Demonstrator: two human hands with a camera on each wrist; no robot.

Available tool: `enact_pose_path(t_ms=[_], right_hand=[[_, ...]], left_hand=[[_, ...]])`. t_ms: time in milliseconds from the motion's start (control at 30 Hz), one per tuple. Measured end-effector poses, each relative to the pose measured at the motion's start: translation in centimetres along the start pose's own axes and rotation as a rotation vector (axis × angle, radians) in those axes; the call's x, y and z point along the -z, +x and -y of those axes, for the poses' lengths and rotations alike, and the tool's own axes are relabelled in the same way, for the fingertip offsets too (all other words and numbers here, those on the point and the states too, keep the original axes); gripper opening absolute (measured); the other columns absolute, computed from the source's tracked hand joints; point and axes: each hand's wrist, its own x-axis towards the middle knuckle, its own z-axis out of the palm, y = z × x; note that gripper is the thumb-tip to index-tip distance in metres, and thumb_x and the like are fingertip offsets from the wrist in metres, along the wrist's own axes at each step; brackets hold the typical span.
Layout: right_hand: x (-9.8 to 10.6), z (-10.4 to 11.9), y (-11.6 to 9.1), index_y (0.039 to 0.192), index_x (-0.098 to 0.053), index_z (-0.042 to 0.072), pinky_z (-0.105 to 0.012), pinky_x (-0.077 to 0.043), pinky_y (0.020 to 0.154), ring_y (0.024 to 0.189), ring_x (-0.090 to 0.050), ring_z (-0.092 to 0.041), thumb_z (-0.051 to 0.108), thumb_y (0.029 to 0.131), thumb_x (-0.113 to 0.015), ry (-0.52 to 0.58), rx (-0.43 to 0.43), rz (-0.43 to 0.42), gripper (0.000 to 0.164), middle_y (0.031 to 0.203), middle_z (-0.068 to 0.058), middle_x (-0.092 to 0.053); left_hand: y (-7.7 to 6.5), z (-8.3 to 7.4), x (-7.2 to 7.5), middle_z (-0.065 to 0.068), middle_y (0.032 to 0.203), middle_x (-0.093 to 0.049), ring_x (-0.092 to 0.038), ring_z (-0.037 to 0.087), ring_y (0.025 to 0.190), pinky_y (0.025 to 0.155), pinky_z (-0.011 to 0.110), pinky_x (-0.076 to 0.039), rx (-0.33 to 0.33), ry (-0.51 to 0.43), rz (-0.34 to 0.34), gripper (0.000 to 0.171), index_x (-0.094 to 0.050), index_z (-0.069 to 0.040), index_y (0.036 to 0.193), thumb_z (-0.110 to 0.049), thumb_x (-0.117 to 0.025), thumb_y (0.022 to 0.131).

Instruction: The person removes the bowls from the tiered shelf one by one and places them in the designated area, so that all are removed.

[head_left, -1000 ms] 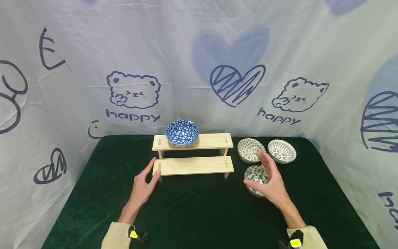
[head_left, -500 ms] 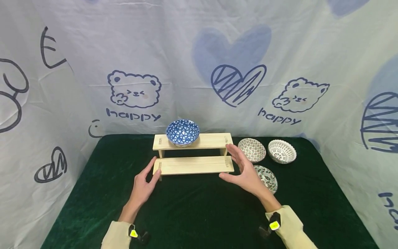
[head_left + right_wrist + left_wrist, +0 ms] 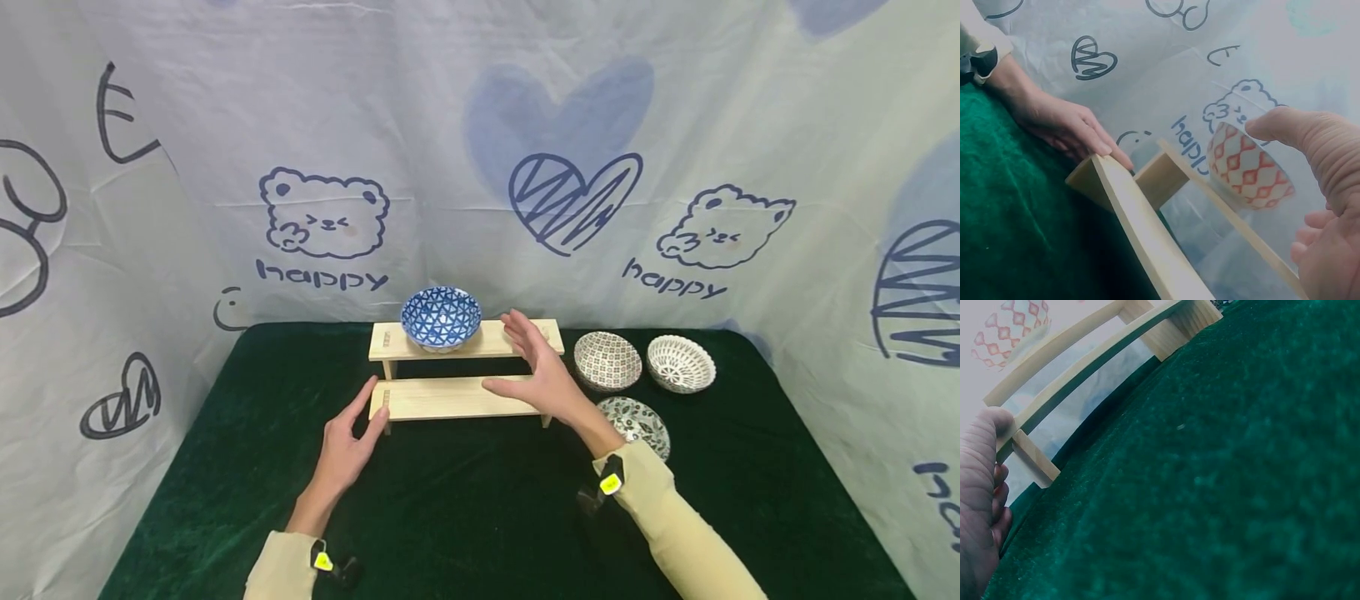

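Note:
A two-tier wooden stand (image 3: 442,400) stands on the green cloth, and a blue-patterned bowl (image 3: 441,318) sits on the left of its upper tier. That bowl's outside (image 3: 1249,167) carries a red diamond pattern. My left hand (image 3: 347,448) holds the left end of the lower tier, thumb at the front corner; the left wrist view shows the thumb (image 3: 999,419) on the board's end with fingers curled below it. My right hand (image 3: 546,379) hovers over the right half of the stand, fingers spread and holding nothing. In the right wrist view its thumb (image 3: 1279,125) overlaps the bowl's rim.
To the right of the stand are a brown-patterned bowl (image 3: 607,361), a white ribbed bowl (image 3: 681,364) and a green leaf-patterned bowl (image 3: 637,427), partly behind my right wrist. A printed white curtain (image 3: 450,125) hangs behind the green-covered table (image 3: 450,517).
My right hand has moved left and up from the green leaf-patterned bowl to over the stand. The green leaf-patterned bowl appears shifted slightly right. My left hand has stayed put.

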Motion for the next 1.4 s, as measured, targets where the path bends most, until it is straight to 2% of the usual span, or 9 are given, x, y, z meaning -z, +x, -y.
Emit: enact_pose_path(t_ms=[167,300,533,767,933,1100,1233,1400], right_hand=[[-0.7,-0.1,1.6,0.167,-0.016,0.009,-0.044,-0.032,0.125,0.156,-0.030,-0.031,0.010,0.087,-0.085,0.074,-0.028,-0.011,0.106,0.170,-0.010,-0.030],[-1.2,-0.1,2.7,0.167,-0.017,0.010,-0.041,-0.036,0.123,0.155,-0.033,-0.033,0.011,0.086,-0.086,0.080,-0.057,-0.010,0.107,0.169,-0.011,-0.031],[-2.6,0.2,4.1,0.167,-0.008,0.006,-0.040,-0.035,0.122,0.153,-0.036,-0.034,0.007,0.086,-0.084,0.119,-0.108,0.038,0.112,0.170,-0.018,-0.025],[-4.1,0.2,4.9,0.167,0.001,0.007,-0.038,-0.031,0.124,0.155,-0.032,-0.030,0.014,0.086,-0.086,0.105,-0.146,0.034,0.120,0.171,-0.017,-0.022],[-4.7,0.1,5.5,0.167,0.001,0.007,-0.041,-0.028,0.125,0.158,-0.026,-0.029,0.019,0.084,-0.087,0.104,-0.155,0.007,0.121,0.172,-0.016,-0.020],[-5.5,0.2,6.1,0.168,-0.001,0.010,-0.045,-0.033,0.123,0.153,-0.034,-0.036,0.026,0.082,-0.089,0.050,-0.171,-0.060,0.124,0.169,-0.018,-0.023],[-6.1,0.4,6.5,0.168,-0.004,0.011,-0.049,-0.037,0.121,0.149,-0.039,-0.039,0.026,0.080,-0.091,0.024,-0.173,-0.128,0.124,0.167,-0.020,-0.026],[-6.6,0.5,6.7,0.168,-0.007,0.010,-0.051,-0.037,0.121,0.148,-0.040,-0.040,0.023,0.078,-0.093,0.013,-0.188,-0.164,0.125,0.165,-0.022,-0.030]], left_hand=[[0.1,-0.1,0.0,0.007,0.164,-0.042,-0.042,0.033,0.150,0.121,0.062,-0.032,0.001,-0.002,0.000,0.062,-0.042,-0.011,0.160,-0.033,-0.063,0.106],[0.0,-0.2,0.1,0.007,0.164,-0.042,-0.041,0.033,0.151,0.121,0.062,-0.032,0.009,-0.005,0.005,0.062,-0.042,-0.012,0.161,-0.034,-0.062,0.106],[-0.2,-0.2,0.1,0.006,0.164,-0.042,-0.041,0.031,0.151,0.122,0.060,-0.031,0.014,-0.009,0.004,0.062,-0.042,-0.014,0.161,-0.034,-0.062,0.107],[-0.3,-0.2,0.1,0.006,0.164,-0.043,-0.042,0.031,0.150,0.122,0.060,-0.031,0.015,-0.010,-0.001,0.061,-0.043,-0.013,0.160,-0.034,-0.062,0.106],[-0.2,-0.2,0.1,0.006,0.164,-0.043,-0.042,0.031,0.150,0.122,0.061,-0.032,0.014,-0.006,-0.001,0.061,-0.043,-0.013,0.160,-0.034,-0.062,0.106],[-0.1,-0.2,0.1,0.006,0.164,-0.043,-0.042,0.031,0.150,0.122,0.060,-0.031,0.011,-0.013,-0.005,0.061,-0.043,-0.013,0.160,-0.033,-0.063,0.106],[0.0,-0.2,0.1,0.006,0.164,-0.043,-0.042,0.031,0.150,0.122,0.060,-0.031,0.009,-0.010,-0.002,0.061,-0.043,-0.012,0.160,-0.034,-0.062,0.106],[0.0,-0.1,0.1,0.007,0.164,-0.042,-0.041,0.033,0.150,0.121,0.062,-0.031,0.018,0.000,0.009,0.062,-0.041,-0.012,0.161,-0.034,-0.062,0.107]])
